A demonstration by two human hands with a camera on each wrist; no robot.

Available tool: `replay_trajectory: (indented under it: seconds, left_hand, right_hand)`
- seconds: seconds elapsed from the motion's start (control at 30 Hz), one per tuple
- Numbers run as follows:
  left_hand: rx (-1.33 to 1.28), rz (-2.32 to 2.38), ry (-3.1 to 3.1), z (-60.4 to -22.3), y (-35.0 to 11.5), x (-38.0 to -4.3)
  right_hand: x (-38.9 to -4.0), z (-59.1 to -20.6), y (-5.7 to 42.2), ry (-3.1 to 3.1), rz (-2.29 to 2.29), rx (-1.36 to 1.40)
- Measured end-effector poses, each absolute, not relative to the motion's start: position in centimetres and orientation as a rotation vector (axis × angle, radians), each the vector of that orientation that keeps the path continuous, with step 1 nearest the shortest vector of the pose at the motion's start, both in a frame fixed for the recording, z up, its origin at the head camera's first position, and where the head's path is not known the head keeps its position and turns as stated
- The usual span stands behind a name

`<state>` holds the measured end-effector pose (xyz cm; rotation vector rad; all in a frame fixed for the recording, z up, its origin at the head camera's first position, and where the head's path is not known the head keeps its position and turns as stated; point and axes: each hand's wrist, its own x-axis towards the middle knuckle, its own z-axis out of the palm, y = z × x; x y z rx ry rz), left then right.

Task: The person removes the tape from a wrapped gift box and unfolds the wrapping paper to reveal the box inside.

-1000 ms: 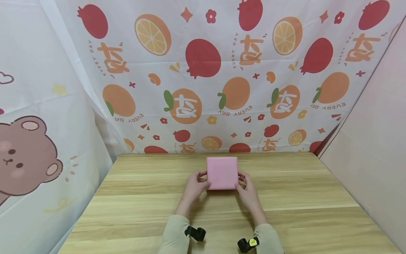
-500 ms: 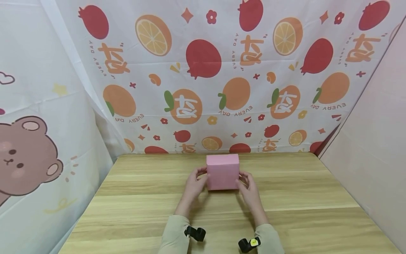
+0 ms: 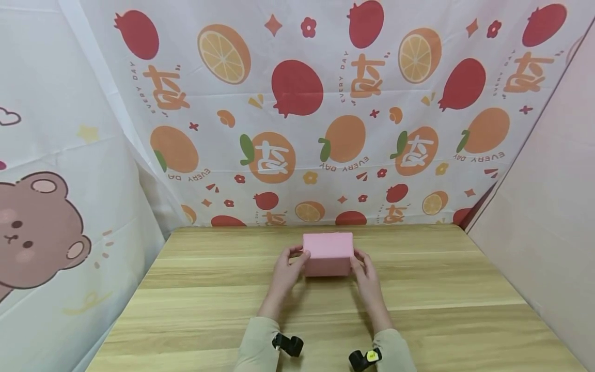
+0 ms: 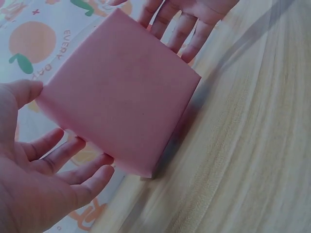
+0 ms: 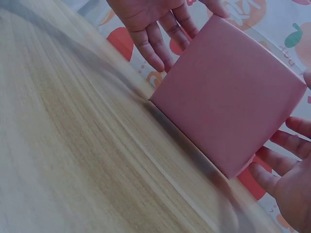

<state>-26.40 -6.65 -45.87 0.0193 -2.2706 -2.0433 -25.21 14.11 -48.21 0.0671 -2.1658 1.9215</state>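
A plain pink box [image 3: 328, 256] is held between two hands near the back of the wooden table. My left hand [image 3: 287, 268] grips its left side, the thumb at the near top edge and the other fingers along the side. On the opposite side my right hand [image 3: 365, 271] holds it the same way. In the left wrist view the box [image 4: 121, 90] shows a broad blank face, its lower edge close over the tabletop with a shadow beneath. The right wrist view shows the box [image 5: 228, 97] with fingertips of both hands at its sides.
The wooden table [image 3: 209, 299] reaches back to a fruit-print cloth [image 3: 297, 155]. A white cloth with a printed bear [image 3: 42, 232] hangs at the left, and a pale panel [image 3: 548, 232] stands at the right. Each sleeve carries a small black camera [image 3: 288, 344].
The box has tipped in the hands: first one square face showed, now a top face and a darker front face show. Both hands keep nearly the same place.
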Motion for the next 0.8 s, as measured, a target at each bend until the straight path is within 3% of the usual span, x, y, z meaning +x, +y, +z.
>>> replay_trajectory:
  seconds: [0.8]
  left_hand:
    - [-0.306, -2.033, -2.338, -46.9, -6.7, -26.4]
  right_hand:
    - [-25.7, -49.4, 15.9, -2.245, 1.966, 0.148]
